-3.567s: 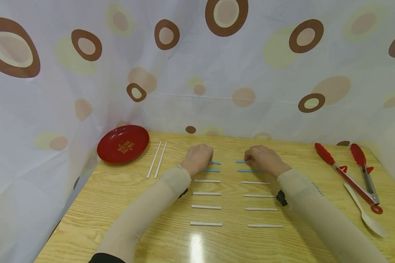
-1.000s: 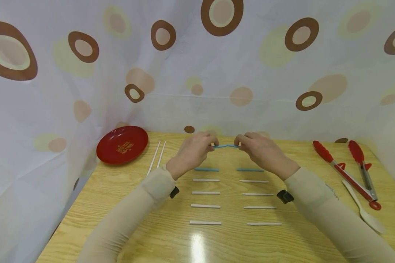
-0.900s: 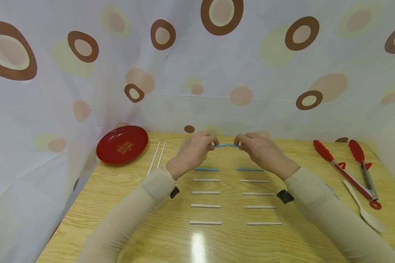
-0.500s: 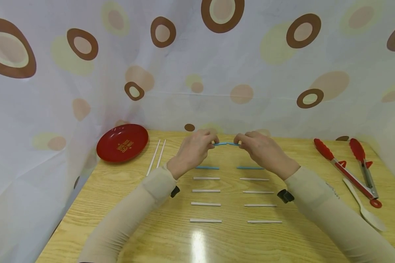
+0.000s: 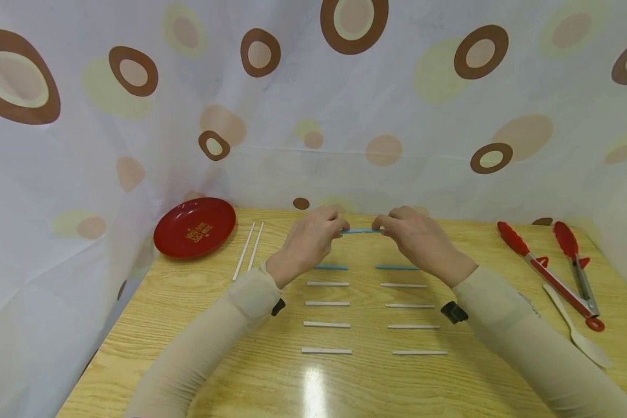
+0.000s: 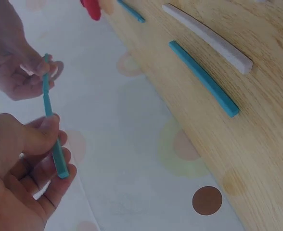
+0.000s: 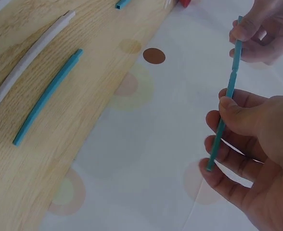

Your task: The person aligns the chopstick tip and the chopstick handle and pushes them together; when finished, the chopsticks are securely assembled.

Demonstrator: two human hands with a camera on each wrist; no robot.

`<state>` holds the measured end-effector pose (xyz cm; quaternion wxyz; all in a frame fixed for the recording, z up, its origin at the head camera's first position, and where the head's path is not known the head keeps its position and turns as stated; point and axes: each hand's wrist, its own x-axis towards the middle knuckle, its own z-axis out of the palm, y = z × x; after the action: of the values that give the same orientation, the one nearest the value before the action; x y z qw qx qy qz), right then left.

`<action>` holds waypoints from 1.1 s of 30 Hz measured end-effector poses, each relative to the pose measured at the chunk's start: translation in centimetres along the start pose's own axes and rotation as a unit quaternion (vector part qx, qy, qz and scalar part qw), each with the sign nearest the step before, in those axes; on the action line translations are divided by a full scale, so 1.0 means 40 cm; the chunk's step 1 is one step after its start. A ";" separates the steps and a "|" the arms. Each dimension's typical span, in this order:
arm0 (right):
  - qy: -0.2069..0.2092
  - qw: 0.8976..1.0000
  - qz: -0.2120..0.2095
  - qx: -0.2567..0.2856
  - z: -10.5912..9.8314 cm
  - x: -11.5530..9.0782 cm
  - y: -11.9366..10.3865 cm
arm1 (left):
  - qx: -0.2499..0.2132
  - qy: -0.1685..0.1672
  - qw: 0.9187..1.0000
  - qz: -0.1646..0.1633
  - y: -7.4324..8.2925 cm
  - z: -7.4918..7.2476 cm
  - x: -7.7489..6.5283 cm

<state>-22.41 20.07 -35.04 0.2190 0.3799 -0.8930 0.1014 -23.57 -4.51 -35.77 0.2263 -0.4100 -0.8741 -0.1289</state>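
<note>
My left hand point(image 5: 308, 242) pinches a blue chopstick piece point(image 6: 59, 161) between thumb and fingers, above the far part of the table. Opposite it, my right hand point(image 5: 420, 244) pinches a second blue chopstick piece point(image 7: 216, 144). The inner ends of the two meet in nearly one straight line, with a small step visible at the joint in both wrist views. On the table below lie two more blue pieces, the left one point(image 5: 333, 267) partly behind my left hand and the right one point(image 5: 396, 267) partly behind my right hand.
White chopstick pieces point(image 5: 327, 304) lie in two columns nearer me. Two long white chopsticks point(image 5: 255, 247) lie at left beside a red plate point(image 5: 195, 227). Red-tipped tongs point(image 5: 554, 276) and a cream spoon point(image 5: 580, 337) are at right. A patterned curtain point(image 5: 303, 104) hangs behind the table.
Both hands have lifted the farthest blue pieces off the table and brought them together. In the last second their ends have gone from slightly angled to nearly straight.
</note>
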 end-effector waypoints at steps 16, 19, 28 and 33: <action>0.036 0.998 -0.039 0.025 0.003 -0.005 0.004 | -0.058 0.023 0.998 0.022 -0.018 0.016 -0.016; 0.039 0.997 -0.059 0.033 -0.002 -0.001 0.005 | -0.067 0.023 0.997 0.038 -0.021 0.011 -0.013; 0.047 0.995 -0.079 0.049 -0.008 0.007 -0.009 | -0.070 0.051 0.993 0.080 -0.018 0.013 -0.013; 0.037 0.996 -0.074 0.041 -0.006 0.005 -0.017 | -0.068 0.042 0.993 0.083 -0.010 0.012 -0.014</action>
<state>-21.96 19.55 -34.74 0.2429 0.4493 -0.8489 0.1356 -23.72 -4.95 -36.49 0.2444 -0.4896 -0.8162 -0.1856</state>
